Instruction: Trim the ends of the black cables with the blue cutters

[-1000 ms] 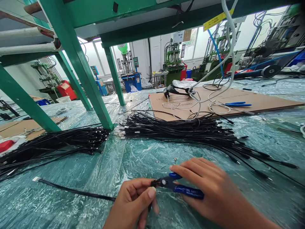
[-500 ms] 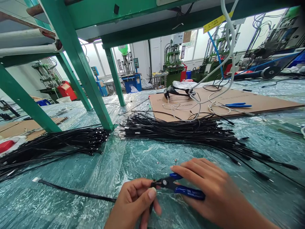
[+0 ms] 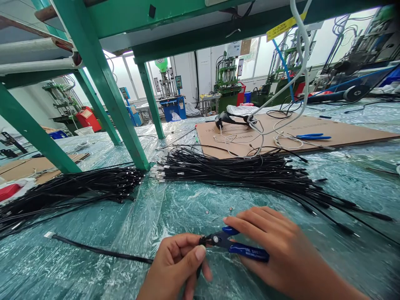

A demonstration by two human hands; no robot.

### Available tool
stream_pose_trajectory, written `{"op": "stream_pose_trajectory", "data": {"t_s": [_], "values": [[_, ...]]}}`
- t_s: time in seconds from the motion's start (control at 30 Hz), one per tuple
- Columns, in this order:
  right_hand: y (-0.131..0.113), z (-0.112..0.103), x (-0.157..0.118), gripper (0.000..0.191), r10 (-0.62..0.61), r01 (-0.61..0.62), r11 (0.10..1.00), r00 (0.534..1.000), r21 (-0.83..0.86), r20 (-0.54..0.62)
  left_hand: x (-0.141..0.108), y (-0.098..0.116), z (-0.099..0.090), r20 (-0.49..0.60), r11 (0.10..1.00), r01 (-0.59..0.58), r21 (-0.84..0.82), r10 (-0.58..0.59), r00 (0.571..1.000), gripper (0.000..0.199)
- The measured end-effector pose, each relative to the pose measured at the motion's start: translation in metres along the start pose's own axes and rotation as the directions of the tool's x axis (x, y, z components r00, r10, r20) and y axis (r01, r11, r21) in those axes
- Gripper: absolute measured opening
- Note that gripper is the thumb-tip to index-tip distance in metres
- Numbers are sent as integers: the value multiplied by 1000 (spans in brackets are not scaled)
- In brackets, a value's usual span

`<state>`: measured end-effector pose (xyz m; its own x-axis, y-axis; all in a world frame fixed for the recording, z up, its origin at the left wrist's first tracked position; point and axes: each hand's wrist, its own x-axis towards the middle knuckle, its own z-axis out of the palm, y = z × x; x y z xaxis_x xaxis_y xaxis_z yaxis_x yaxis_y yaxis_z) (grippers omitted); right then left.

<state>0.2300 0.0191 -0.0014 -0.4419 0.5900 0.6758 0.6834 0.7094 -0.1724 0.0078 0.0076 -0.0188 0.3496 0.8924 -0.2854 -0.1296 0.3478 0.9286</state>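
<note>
1. The desk [image 3: 184,204] is the largest thing in front of me, covered with wrinkled clear film. Behind the hands, the right heap [image 3: 231,168] and the left heap [image 3: 78,187] of black cables lie on it.
2. The right hand [image 3: 265,237] comes from the lower right, its back turned upward. Its fingers reach nearly straight over the cutter, gripping it; the wrist looks relaxed.
3. The left hand [image 3: 176,262] is bent inward, thumb and forefinger pinching a small black end, the other fingers curled below.
4. The black cable [image 3: 103,252] lies on the desk at the left and runs into the left hand.
5. The blue-handled cutter [image 3: 222,242] points its nose to the left pinch. Its handles stand apart; whether the nose bites, I cannot tell. In my opinion, it is better to squeeze gently and keep the blades away from the thumb.
6. The black end [image 3: 203,240] is at the cutter's nose. I would hold it firmly, so it does not turn.
7. The white connector [image 3: 49,235] lies at the cable's far tip.
</note>
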Motion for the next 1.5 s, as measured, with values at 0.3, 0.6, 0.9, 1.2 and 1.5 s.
{"op": "stream_pose_trajectory", "data": {"t_s": [0.3,0.6,0.9,1.2,1.5], "values": [[0,2,0,34,7,-7,1000,1000,19,4,2,-2,0,1,1000,-7,10,7,1000,47],[1,1,-2,23,-30,30,999,1000,13,3,2,-3,-1,-7,1000,-5,30,5,1000,47],[1,-2,2,14,-86,84,995,996,-52,-34,1,6,3,-34,998,43,54,-42,999,56],[1,-3,1,15,-76,73,995,996,-61,-47,1,6,1,-37,999,33,34,-32,999,54],[1,-3,2,23,-88,84,994,995,-71,-50,1,-8,-1,-77,1000,14,-8,-15,997,54]]}}
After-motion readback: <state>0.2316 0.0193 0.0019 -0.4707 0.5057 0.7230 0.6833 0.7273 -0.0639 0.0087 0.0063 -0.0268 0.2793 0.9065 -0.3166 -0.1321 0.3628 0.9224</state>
